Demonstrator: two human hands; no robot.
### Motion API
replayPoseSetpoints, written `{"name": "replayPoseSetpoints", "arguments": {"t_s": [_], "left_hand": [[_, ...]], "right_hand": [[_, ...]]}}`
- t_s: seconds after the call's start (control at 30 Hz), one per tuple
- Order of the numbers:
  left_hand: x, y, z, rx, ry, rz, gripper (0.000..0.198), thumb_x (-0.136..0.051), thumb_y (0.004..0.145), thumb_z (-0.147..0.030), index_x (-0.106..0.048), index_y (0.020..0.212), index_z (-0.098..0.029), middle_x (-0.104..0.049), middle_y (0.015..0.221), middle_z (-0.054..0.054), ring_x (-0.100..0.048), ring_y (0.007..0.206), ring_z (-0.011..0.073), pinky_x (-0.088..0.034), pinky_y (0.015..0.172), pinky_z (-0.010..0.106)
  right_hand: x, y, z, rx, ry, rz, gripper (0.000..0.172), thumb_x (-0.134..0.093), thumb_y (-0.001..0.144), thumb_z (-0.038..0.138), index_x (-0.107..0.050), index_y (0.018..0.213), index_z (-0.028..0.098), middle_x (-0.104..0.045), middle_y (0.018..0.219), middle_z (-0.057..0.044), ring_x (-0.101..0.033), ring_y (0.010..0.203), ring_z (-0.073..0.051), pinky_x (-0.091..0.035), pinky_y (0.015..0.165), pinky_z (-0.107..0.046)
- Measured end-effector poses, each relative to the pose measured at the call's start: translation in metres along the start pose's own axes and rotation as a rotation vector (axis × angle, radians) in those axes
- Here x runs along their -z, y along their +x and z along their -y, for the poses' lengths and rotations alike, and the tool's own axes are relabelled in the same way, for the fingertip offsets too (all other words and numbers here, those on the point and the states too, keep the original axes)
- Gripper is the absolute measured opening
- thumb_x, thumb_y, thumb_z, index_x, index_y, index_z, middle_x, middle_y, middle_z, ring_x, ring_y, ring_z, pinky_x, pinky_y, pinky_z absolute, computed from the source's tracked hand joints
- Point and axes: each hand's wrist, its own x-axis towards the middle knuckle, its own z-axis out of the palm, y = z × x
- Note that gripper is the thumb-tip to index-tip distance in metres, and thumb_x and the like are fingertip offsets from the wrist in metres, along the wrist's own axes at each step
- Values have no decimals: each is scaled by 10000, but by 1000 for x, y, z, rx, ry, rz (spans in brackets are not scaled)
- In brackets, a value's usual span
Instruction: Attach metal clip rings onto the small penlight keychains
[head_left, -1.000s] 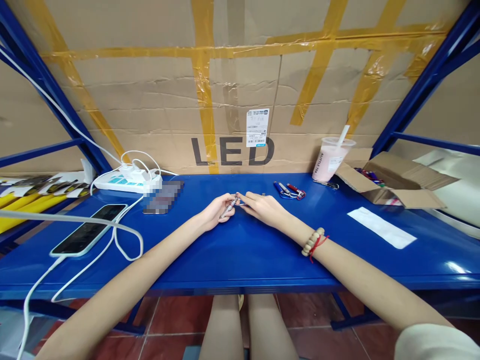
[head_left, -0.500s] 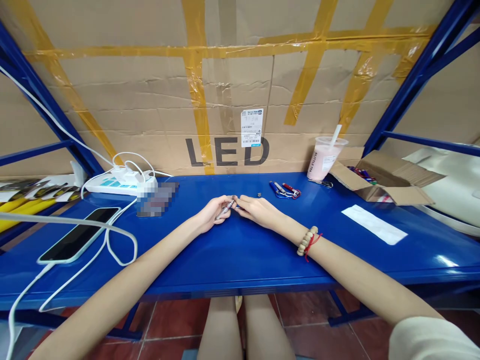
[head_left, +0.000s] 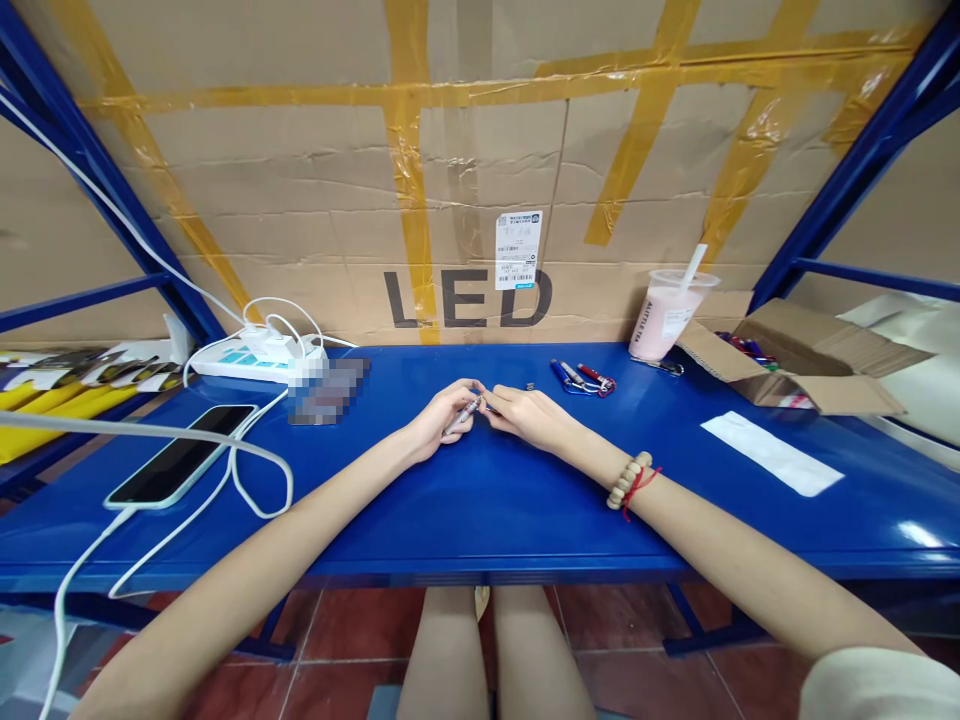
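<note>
My left hand [head_left: 441,418] rests on the blue shelf [head_left: 480,500] with its fingers closed round a small silver pen-shaped light [head_left: 462,415]. My right hand [head_left: 526,414] meets it from the right, fingertips pinched at the light's far end. A bead bracelet with a red thread [head_left: 630,481] sits on my right wrist. A few small blue and red keychain lights [head_left: 579,377] lie just beyond my right hand.
A phone [head_left: 178,468] on a white cable lies at the left, with a power strip [head_left: 255,362] behind it. A pink drink cup [head_left: 669,314], an open cardboard box [head_left: 795,360] and a white paper strip [head_left: 772,454] are at the right. Taped cardboard marked LED forms the back wall.
Both hands stay joined on the small light with only slight finger shifts. The camera view swayed a little left and back.
</note>
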Motion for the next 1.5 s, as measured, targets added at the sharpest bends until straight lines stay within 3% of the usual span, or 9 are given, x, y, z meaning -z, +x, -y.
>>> {"name": "replayPoseSetpoints", "arguments": {"t_s": [0.17,0.43,0.6,0.87,1.3,1.5], "left_hand": [[2,1,1,-7,-5,-58,231,-486,723,-212,-455,951,-222,-497,682,-50,-285,334,21,-125,281,134],[5,3,1,7,-8,-57,140,-474,727,-226,-483,861,-186,-514,718,-28,-273,331,11,-117,281,139],[6,3,0,42,-64,-88,89,-464,748,-237,-469,815,-178,-426,619,-51,-258,328,19,-123,280,138],[12,4,-1,-4,-65,-82,92,-484,741,-217,-453,822,-185,-462,720,-40,-281,341,13,-137,271,144],[6,0,-2,14,-14,-48,176,-472,730,-208,-451,903,-185,-477,707,-39,-263,345,16,-118,284,142],[-1,-4,-4,27,29,36,199,-501,726,-227,-440,912,-196,-486,722,-41,-270,351,8,-112,293,133]], "right_hand": [[8,1,3,-11,-51,29,245,-363,967,232,-584,981,128,-605,831,-70,-585,718,-143,-326,552,-236],[16,-1,1,2,-43,82,274,-320,982,249,-566,1020,134,-604,863,-72,-581,695,-134,-285,516,-236],[14,-3,-2,-9,-25,89,272,-344,978,270,-559,1079,138,-616,904,-81,-598,744,-145,-305,540,-232],[6,-6,-13,5,77,-10,296,-353,970,287,-570,1092,127,-613,888,-85,-587,742,-156,-373,602,-240],[4,-5,-14,-5,180,-249,316,-325,966,278,-602,898,143,-545,729,-45,-483,606,-130,-374,605,-244],[3,-3,-8,-22,269,-323,344,-315,973,357,-585,979,145,-542,748,-45,-490,631,-133,-392,609,-236]]}}
